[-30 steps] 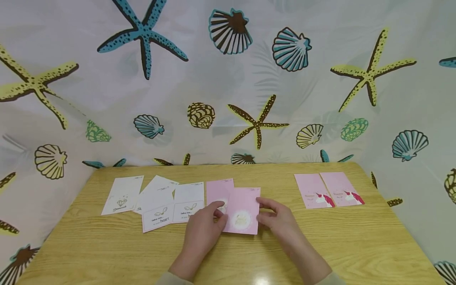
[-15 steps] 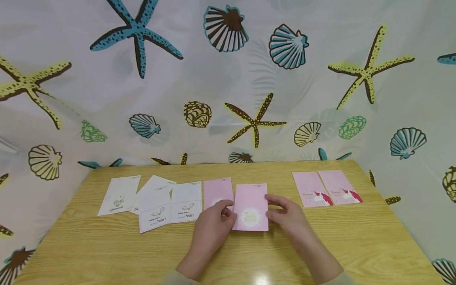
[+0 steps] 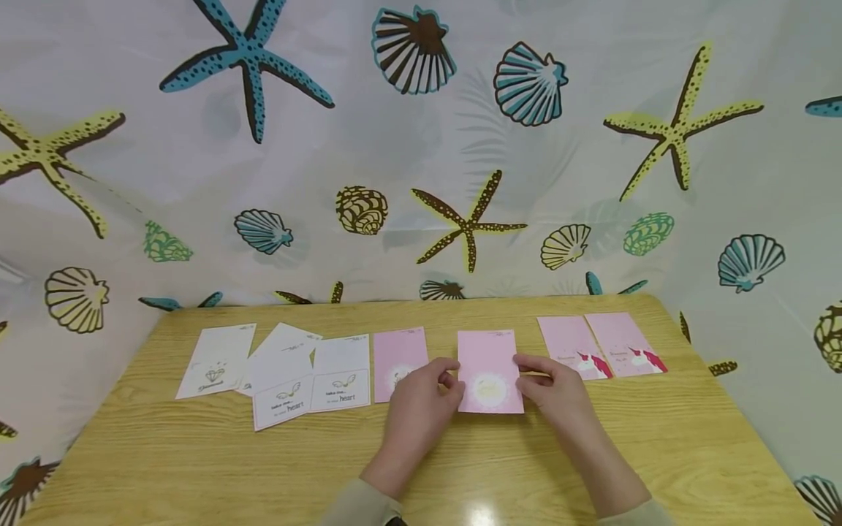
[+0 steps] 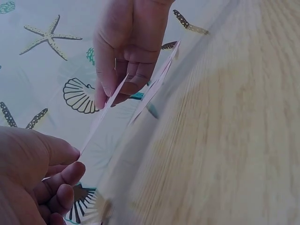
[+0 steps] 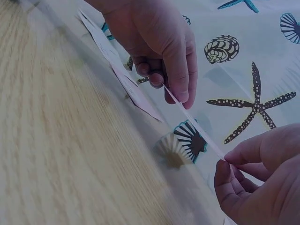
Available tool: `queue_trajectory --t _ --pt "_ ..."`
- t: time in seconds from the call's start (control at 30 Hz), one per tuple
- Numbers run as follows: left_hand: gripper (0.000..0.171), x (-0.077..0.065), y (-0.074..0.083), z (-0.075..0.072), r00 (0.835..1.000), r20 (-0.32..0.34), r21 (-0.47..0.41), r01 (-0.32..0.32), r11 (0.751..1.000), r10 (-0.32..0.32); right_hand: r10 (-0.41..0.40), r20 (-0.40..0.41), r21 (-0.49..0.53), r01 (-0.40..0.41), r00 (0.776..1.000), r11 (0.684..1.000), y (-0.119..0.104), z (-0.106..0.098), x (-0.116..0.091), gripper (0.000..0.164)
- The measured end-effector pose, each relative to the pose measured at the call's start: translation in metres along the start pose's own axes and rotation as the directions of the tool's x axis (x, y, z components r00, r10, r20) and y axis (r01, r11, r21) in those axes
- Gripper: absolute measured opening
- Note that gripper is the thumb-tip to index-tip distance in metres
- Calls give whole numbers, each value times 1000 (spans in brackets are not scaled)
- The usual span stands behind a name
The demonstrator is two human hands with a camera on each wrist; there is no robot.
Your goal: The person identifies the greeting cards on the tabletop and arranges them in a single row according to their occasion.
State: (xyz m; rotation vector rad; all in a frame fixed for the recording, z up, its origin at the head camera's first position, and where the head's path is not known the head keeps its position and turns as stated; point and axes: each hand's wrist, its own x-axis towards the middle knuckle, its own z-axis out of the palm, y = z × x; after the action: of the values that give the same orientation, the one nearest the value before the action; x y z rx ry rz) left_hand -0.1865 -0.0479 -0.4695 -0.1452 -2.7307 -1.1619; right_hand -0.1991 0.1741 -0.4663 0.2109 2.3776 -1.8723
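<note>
Between my two hands is a pink card with a white glowing circle and gold lettering near its bottom. My left hand pinches its left edge between thumb and fingers. The right edge is pinched the same way by my right hand. Both wrist views show the card edge-on as a thin strip, held above the wooden table. A second pink card of the same design lies just left of the held one, its lower part overlapped by my left hand.
Two pink unicorn cards lie side by side at the back right. Farther left are white cards with winged hearts, overlapping other white cards, and a diamond card. A shell-and-starfish curtain hangs behind the table.
Both hands have carried the pink card to the right and slightly farther back, off the second pink card it overlapped. The other cards stay in place.
</note>
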Motion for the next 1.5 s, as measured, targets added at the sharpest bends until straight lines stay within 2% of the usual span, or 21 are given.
queue_trajectory --t 0.37,0.53,0.77,0.97,1.23,1.5 --pt "27 12 15 27 1000 28 -30 -1 1000 2 -32 -55 -75 28 998 997 2 -23 10 35" --pt "26 18 21 36 1000 14 -3 -2 1000 2 8 -58 -105 -14 998 994 4 -30 13 37" --pt "27 31 26 46 1000 -8 33 -4 999 4 -22 -78 -126 12 997 992 5 -36 20 38" --pt "27 39 27 57 1000 -11 55 -2 998 2 -33 -98 -172 16 995 985 7 -38 27 39" --pt "26 49 26 68 1000 0 143 5 990 -5 -37 -95 -260 11 995 966 11 -38 30 40" --pt "23 54 22 77 999 -5 197 -33 980 35 -32 -59 -316 12 998 949 12 -36 32 41"
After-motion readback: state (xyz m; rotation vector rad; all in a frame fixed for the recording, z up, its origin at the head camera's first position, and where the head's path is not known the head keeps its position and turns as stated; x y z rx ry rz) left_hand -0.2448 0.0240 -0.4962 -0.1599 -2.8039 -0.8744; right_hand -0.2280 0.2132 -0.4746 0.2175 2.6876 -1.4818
